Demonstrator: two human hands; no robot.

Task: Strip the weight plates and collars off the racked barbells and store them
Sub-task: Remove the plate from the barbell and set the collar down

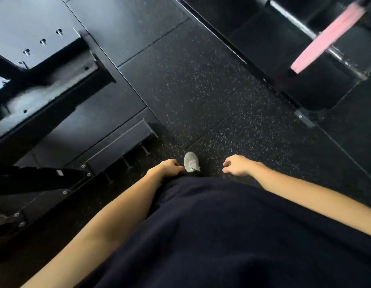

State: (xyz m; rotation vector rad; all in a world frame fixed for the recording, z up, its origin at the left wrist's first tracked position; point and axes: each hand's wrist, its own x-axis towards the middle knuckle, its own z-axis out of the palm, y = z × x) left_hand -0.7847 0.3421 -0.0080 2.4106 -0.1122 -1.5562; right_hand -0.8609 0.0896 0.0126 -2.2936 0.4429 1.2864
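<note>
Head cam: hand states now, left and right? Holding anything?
Left hand: loosely curled, empty, hanging by the hip above the grey shoe.
Right hand: loosely curled, empty, over the rubber floor.

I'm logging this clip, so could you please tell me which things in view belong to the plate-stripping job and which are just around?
Job:
pink plate
barbell
left hand, empty
right hand, empty

Just around:
rack frame
speckled floor
grey shoe

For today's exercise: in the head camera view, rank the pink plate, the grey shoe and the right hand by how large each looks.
1. Pink plate, blurred, edge-on, the longest.
2. Right hand and grey shoe: too alike to separate, and the shoe is partly hidden and farther from the camera.
</note>
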